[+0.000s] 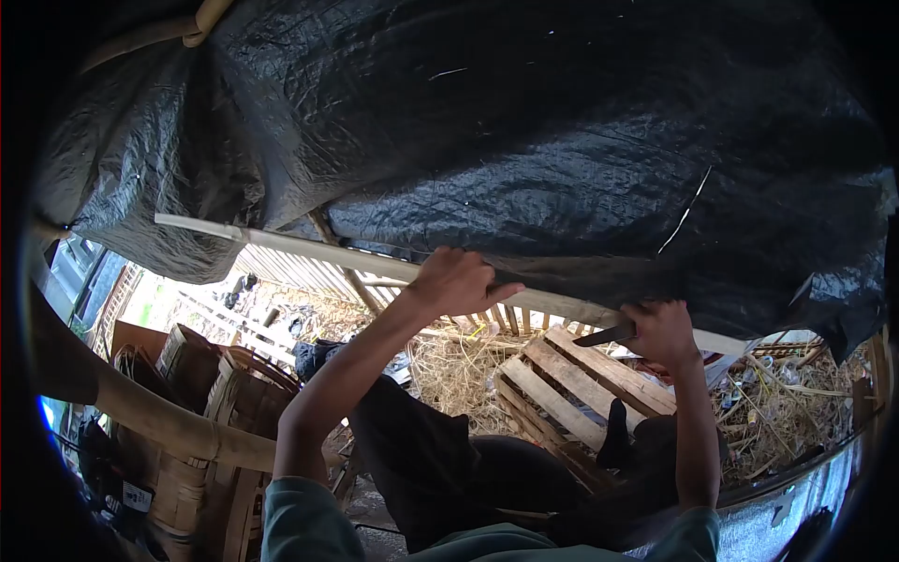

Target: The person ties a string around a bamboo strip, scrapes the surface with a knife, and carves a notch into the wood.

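Note:
A long pale bamboo strip (pixel 328 251) runs across the view at a slight slant, along the lower edge of a black plastic tarp (pixel 581 178). My left hand (pixel 456 283) is wrapped over the strip near its middle, thumb pointing right. Farther right, my right hand (pixel 661 330) is closed around a knife, its short dark blade (pixel 604 334) pointing left just below the strip. The knuckles of that hand are up against the strip and the tarp edge. The knife's handle is hidden in my fist.
Below lies a wooden slatted pallet (pixel 571 384) on straw (pixel 459 375). Woven bamboo baskets (pixel 187 375) stand at the left behind a thick bamboo pole (pixel 178 417). A slatted bamboo fence (pixel 300 273) shows behind the strip. My dark-clothed legs (pixel 412 459) are beneath my arms.

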The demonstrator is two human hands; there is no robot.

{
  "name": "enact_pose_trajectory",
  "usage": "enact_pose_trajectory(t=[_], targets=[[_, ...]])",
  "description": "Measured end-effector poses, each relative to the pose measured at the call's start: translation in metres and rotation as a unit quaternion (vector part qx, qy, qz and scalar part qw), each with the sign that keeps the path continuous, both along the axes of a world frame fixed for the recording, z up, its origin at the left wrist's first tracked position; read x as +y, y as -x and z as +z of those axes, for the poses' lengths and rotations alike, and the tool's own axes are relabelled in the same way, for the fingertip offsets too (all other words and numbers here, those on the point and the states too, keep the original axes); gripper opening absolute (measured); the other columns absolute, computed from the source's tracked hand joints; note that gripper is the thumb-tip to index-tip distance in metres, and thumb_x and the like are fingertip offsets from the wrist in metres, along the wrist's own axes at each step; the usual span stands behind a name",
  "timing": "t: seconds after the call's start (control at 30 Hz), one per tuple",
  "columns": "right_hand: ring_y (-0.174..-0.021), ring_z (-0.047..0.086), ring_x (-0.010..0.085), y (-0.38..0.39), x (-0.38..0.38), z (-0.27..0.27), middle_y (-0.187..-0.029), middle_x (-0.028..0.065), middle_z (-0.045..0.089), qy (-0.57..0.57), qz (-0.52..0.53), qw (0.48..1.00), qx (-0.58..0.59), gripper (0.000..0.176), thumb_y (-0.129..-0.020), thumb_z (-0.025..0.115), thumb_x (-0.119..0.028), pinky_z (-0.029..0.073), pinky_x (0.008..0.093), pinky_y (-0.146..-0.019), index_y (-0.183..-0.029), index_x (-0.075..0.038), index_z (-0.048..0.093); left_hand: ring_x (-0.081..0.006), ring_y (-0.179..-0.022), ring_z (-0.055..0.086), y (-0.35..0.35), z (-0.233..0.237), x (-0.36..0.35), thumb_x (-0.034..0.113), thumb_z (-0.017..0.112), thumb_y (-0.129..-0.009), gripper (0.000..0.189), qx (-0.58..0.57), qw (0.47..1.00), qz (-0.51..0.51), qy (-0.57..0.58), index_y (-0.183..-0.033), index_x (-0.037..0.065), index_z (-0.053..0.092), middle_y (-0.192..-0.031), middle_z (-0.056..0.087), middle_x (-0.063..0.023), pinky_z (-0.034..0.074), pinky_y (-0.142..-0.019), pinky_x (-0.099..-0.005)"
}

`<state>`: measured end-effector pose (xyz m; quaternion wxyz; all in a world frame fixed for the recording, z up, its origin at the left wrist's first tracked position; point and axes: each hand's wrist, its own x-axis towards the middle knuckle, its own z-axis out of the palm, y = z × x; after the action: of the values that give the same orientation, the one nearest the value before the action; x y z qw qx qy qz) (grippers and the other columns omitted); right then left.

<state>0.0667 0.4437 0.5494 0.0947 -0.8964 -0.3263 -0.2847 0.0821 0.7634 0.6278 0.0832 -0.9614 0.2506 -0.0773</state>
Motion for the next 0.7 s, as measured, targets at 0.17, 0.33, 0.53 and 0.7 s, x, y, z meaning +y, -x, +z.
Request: enact_pose_trajectory(t=[0.17,0.33,0.53,0.7], targets=[[-0.056,0.061,0.0234,0.006,0.041,-0.006,-0.062,0.0054,0.059,-0.068,0.157,0.977,0.130,0.025,-0.059,0.077,-0.024,0.049,0.0345,-0.054,-0.073,-0.008,0.063,-0.0261,-0.051,0.061,0.007,0.034,0.043,0.059,0.049,-0.086,0.062,-0.094,0.992,-0.027,-0.078,-0.054,0.008,0.063,-0.048,0.055,-0.0090,0.048,-0.062,-0.0393],[-0.050,0.059,0.0217,0.021,0.083,-0.024,-0.054,0.0027,0.056,-0.168,0.222,0.942,0.188,0.022,-0.061,0.075,-0.026,0.048,0.0347,-0.049,-0.067,-0.011,0.060,-0.0192,-0.044,0.047,0.025,0.077,0.070,0.040,0.069,-0.080,0.047,-0.333,0.930,-0.150,0.030,-0.049,0.010,0.051,-0.043,0.045,-0.0022,0.040,-0.074,-0.0362],[-0.047,0.058,0.0191,0.025,0.100,-0.034,-0.051,0.0014,0.054,-0.166,0.257,0.924,0.228,0.019,-0.062,0.074,-0.025,0.045,0.0331,-0.046,-0.062,-0.013,0.059,-0.0147,-0.048,0.042,0.109,0.008,0.079,0.012,0.057,-0.088,0.029,-0.608,0.708,0.019,0.358,-0.064,0.006,0.042,-0.052,0.044,-0.0007,0.037,-0.069,-0.0328],[-0.046,0.053,0.0114,0.057,0.127,-0.042,-0.053,0.0026,0.055,-0.169,0.267,0.865,0.389,0.028,-0.065,0.081,-0.023,0.041,0.0253,-0.045,-0.063,-0.007,0.057,-0.0162,-0.095,0.052,0.152,-0.121,0.078,0.038,0.040,-0.099,0.028,-0.169,0.388,0.176,0.889,-0.109,0.011,0.044,-0.099,0.054,-0.0045,0.039,-0.082,-0.0353]])
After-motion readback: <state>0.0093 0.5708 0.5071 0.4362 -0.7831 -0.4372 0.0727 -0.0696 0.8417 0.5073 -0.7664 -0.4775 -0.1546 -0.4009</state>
